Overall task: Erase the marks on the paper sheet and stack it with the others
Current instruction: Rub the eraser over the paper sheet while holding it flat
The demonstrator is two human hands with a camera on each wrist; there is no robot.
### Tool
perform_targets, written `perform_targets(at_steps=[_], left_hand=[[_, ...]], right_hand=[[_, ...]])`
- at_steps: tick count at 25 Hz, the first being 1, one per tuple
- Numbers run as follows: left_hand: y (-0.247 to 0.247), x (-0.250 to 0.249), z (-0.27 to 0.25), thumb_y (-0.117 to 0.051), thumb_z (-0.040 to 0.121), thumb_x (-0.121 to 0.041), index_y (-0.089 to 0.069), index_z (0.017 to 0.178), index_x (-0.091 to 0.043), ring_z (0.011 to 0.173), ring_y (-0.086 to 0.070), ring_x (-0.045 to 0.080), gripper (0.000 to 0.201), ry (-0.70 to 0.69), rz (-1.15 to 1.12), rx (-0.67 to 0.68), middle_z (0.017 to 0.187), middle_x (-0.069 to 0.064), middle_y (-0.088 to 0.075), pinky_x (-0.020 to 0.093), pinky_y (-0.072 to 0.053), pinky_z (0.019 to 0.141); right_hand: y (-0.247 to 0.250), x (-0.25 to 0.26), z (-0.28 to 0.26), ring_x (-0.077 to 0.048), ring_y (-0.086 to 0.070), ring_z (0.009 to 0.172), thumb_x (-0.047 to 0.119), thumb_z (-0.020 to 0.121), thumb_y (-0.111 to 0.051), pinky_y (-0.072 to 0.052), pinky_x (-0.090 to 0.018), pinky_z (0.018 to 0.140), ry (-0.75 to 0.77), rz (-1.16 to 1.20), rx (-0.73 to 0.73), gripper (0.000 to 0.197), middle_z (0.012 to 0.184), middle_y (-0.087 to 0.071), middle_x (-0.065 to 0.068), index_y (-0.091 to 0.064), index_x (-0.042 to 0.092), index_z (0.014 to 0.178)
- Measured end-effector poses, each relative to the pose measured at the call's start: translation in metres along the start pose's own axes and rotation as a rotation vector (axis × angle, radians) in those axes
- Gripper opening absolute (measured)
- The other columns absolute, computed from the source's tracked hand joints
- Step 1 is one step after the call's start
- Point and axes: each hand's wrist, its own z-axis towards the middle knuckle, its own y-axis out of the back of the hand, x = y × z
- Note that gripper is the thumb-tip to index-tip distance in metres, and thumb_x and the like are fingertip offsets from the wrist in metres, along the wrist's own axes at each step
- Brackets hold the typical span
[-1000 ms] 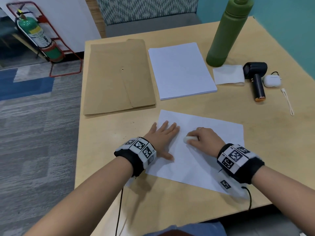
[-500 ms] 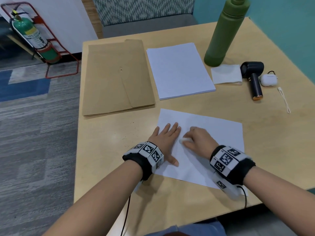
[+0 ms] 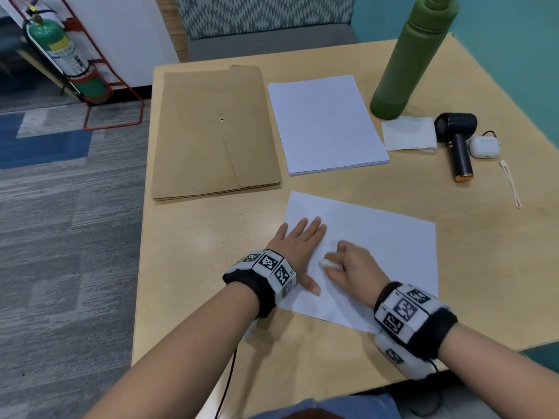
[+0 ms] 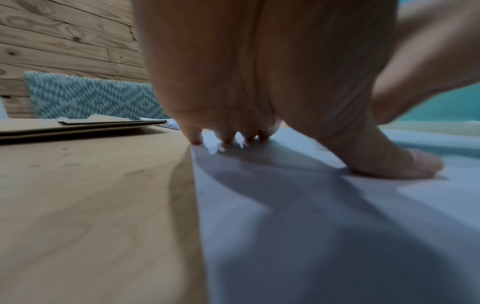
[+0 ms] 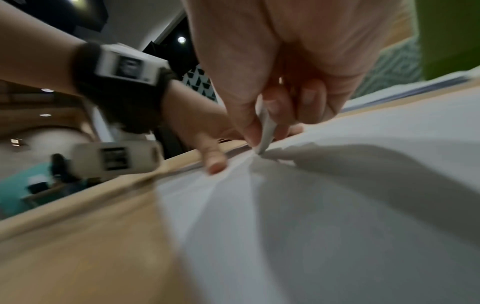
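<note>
Paper sheet (image 3: 378,246) lies lower centre of frame, below the paper stack (image 3: 325,122). Left hand (image 3: 298,249) flat on it, fingers straight and spread. Right hand (image 3: 354,267) pinches the eraser (image 3: 328,264) against the sheet.

bare worktop (image 3: 193,267) lies open left of the loose paper sheet (image 3: 378,237), and a clear strip runs between that sheet and the paper stack (image 3: 323,122) beyond it. left of the stack the brown envelopes (image 3: 211,131) lie flat. right of the stack stand a tall green bottle (image 3: 411,55), a handheld fan (image 3: 456,140) and an earbud case (image 3: 484,146).
</note>
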Motion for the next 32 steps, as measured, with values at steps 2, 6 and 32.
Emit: perform_targets(at_steps=[2,6,32], left_hand=[[0.0,-0.001,0.0,-0.071,0.067,-0.062,0.014,0.15,-0.017,0.146,0.016,0.019,0.127,-0.002,-0.002,-0.003,0.157,-0.002,0.021,0.046,0.006,0.117],[0.001,-0.001,0.0,-0.071,0.068,-0.06,0.014,0.15,-0.016,0.145,0.017,0.02,0.126,0.002,-0.027,-0.001,0.157,-0.001,0.022,0.046,0.006,0.117],[0.02,0.05,-0.009,-0.074,0.062,-0.061,0.017,0.149,-0.018,0.145,0.017,0.019,0.132,0.081,0.137,0.028,0.157,-0.005,0.021,0.057,0.015,0.11]], right_hand=[[-0.003,-0.003,-0.01,-0.013,-0.038,0.059,0.015,0.085,-0.057,-0.029,-0.026,0.066,0.012,0.033,0.09,0.025,0.064,-0.029,0.008,-0.055,0.002,0.063],[0.022,-0.009,0.026,-0.021,-0.053,0.074,0.018,0.083,-0.06,-0.027,-0.022,0.063,-0.226,0.112,-0.149,0.023,0.069,-0.053,-0.005,-0.069,-0.003,0.079],[0.022,0.024,0.061,-0.024,-0.06,0.097,0.021,0.086,-0.058,-0.032,-0.017,0.066,-0.209,0.213,-0.113,0.023,0.096,-0.072,-0.008,-0.071,0.008,0.101]])
